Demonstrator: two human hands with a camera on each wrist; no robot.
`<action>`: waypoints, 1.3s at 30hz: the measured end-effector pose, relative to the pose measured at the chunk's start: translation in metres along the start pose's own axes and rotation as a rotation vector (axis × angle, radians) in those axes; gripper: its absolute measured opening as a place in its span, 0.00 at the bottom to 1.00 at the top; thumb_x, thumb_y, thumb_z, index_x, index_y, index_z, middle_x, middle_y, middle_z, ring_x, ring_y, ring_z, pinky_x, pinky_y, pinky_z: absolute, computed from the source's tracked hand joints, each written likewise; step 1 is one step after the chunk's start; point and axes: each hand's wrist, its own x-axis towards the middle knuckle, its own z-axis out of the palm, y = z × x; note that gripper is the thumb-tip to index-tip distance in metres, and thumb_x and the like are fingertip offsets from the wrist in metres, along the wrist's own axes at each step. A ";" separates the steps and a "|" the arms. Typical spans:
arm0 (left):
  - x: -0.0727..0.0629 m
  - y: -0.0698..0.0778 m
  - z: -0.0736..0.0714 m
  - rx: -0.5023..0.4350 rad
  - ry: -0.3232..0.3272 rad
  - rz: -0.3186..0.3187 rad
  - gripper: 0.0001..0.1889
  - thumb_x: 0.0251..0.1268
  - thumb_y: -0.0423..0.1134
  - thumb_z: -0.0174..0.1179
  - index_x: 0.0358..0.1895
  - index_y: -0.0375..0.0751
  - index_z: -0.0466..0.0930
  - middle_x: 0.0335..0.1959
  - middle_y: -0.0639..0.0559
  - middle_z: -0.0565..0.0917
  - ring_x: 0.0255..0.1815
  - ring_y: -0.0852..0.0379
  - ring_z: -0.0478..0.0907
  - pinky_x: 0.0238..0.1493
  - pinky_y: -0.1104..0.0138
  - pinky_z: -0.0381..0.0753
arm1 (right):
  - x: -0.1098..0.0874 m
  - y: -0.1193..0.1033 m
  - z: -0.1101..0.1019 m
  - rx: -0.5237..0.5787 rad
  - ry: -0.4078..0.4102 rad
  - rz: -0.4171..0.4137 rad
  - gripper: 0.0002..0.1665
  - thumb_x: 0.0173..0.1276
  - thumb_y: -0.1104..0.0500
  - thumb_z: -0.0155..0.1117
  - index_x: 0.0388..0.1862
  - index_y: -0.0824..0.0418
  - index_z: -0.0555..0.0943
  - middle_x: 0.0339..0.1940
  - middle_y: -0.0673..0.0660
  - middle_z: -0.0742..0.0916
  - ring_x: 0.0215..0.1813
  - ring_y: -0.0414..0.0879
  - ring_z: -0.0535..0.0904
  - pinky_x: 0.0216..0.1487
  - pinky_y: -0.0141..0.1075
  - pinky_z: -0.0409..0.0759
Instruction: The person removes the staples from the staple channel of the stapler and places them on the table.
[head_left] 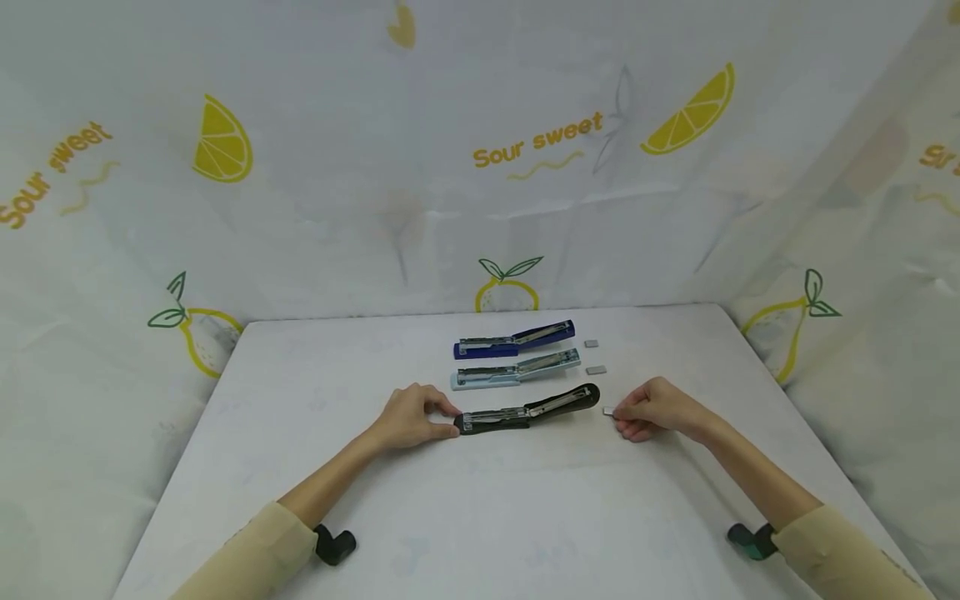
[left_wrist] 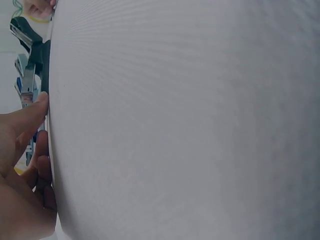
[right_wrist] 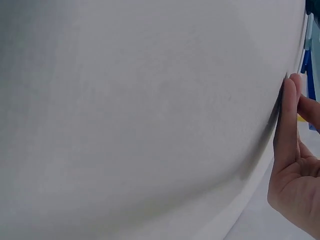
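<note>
A black stapler [head_left: 495, 422] lies opened out on the table, its metal staple channel exposed and its top arm tilted up to the right. My left hand [head_left: 409, 418] pinches its left end between thumb and fingers. Just past its right end, my right hand [head_left: 660, 410] holds a small grey staple strip [head_left: 608, 411] by the fingertips, close to the tabletop. The left wrist view has the thumb of the left hand [left_wrist: 20, 130] against the black stapler [left_wrist: 45, 60]. In the right wrist view, the fingers of the right hand [right_wrist: 295, 155] mostly hide the strip.
Behind the black stapler lie a light blue stapler [head_left: 487, 382] and a dark blue stapler [head_left: 487, 352], both opened out. To their right are two more staple strips, a nearer strip [head_left: 596, 370] and a farther strip [head_left: 591, 343]. A lemon-printed white curtain [head_left: 337, 208] surrounds the white table [head_left: 480, 517].
</note>
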 end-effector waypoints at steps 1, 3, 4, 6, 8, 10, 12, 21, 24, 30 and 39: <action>0.000 0.000 0.000 -0.002 0.000 0.001 0.12 0.58 0.49 0.82 0.45 0.59 0.95 0.46 0.63 0.92 0.47 0.63 0.80 0.52 0.68 0.75 | 0.000 0.000 0.000 -0.005 -0.001 -0.001 0.15 0.79 0.62 0.68 0.49 0.76 0.86 0.33 0.53 0.93 0.33 0.40 0.91 0.40 0.35 0.91; 0.000 0.001 0.001 -0.005 -0.002 0.000 0.12 0.58 0.49 0.82 0.45 0.59 0.95 0.45 0.64 0.92 0.47 0.63 0.80 0.52 0.68 0.75 | 0.001 0.001 0.000 -0.016 -0.002 -0.006 0.14 0.79 0.62 0.68 0.48 0.76 0.86 0.32 0.53 0.93 0.33 0.40 0.91 0.39 0.35 0.91; 0.000 0.001 0.001 -0.006 -0.002 0.000 0.12 0.58 0.49 0.82 0.45 0.59 0.95 0.45 0.64 0.92 0.47 0.63 0.80 0.52 0.68 0.75 | 0.002 0.001 0.000 -0.020 -0.002 -0.009 0.14 0.79 0.62 0.68 0.48 0.76 0.86 0.32 0.53 0.93 0.32 0.40 0.91 0.39 0.35 0.91; -0.001 0.001 0.001 -0.006 0.000 0.001 0.12 0.58 0.49 0.82 0.46 0.59 0.95 0.44 0.64 0.92 0.47 0.63 0.80 0.52 0.67 0.76 | 0.003 0.001 0.000 -0.030 -0.003 -0.016 0.14 0.79 0.62 0.67 0.48 0.76 0.86 0.32 0.54 0.93 0.32 0.40 0.91 0.39 0.35 0.91; 0.000 0.000 0.001 -0.002 0.003 0.005 0.13 0.58 0.49 0.82 0.46 0.59 0.95 0.44 0.64 0.92 0.47 0.63 0.80 0.52 0.67 0.76 | 0.003 0.001 0.000 -0.039 -0.003 -0.018 0.14 0.79 0.62 0.67 0.47 0.76 0.87 0.32 0.54 0.93 0.32 0.40 0.91 0.39 0.35 0.91; 0.000 -0.001 0.001 0.004 0.006 0.005 0.13 0.58 0.49 0.82 0.46 0.58 0.95 0.43 0.64 0.92 0.46 0.63 0.80 0.52 0.67 0.76 | 0.004 0.000 0.000 -0.049 0.001 -0.018 0.14 0.79 0.62 0.67 0.47 0.76 0.87 0.31 0.53 0.93 0.32 0.40 0.91 0.38 0.35 0.91; 0.000 -0.001 0.001 0.013 0.010 0.006 0.13 0.59 0.49 0.82 0.46 0.58 0.95 0.43 0.64 0.92 0.45 0.64 0.79 0.51 0.68 0.76 | 0.005 -0.001 -0.001 -0.058 0.010 -0.016 0.14 0.79 0.61 0.67 0.47 0.75 0.87 0.31 0.53 0.93 0.32 0.40 0.91 0.38 0.35 0.91; 0.002 0.001 -0.001 0.024 0.030 0.019 0.13 0.60 0.50 0.82 0.47 0.58 0.95 0.42 0.62 0.91 0.45 0.63 0.80 0.51 0.67 0.77 | 0.006 -0.009 -0.007 -0.086 0.049 -0.016 0.16 0.80 0.60 0.66 0.49 0.76 0.86 0.33 0.55 0.94 0.33 0.41 0.91 0.38 0.35 0.91; 0.003 0.002 -0.001 0.021 0.035 0.019 0.13 0.60 0.50 0.82 0.47 0.57 0.95 0.41 0.62 0.90 0.45 0.63 0.81 0.51 0.66 0.77 | 0.006 -0.012 -0.009 -0.068 0.061 -0.032 0.17 0.81 0.60 0.65 0.52 0.77 0.85 0.34 0.56 0.94 0.34 0.41 0.91 0.39 0.35 0.91; 0.005 0.001 0.001 0.024 0.022 0.017 0.13 0.60 0.50 0.81 0.48 0.57 0.95 0.41 0.62 0.90 0.46 0.63 0.81 0.53 0.65 0.78 | 0.003 -0.015 -0.013 -0.026 0.080 -0.090 0.20 0.82 0.60 0.63 0.56 0.79 0.82 0.41 0.60 0.94 0.39 0.43 0.92 0.45 0.39 0.92; 0.001 0.002 0.002 0.003 0.008 0.012 0.13 0.60 0.49 0.82 0.48 0.57 0.94 0.41 0.62 0.90 0.45 0.63 0.82 0.52 0.66 0.79 | -0.001 -0.024 -0.021 0.008 0.097 -0.131 0.21 0.83 0.61 0.62 0.60 0.81 0.80 0.46 0.64 0.94 0.44 0.43 0.91 0.49 0.41 0.92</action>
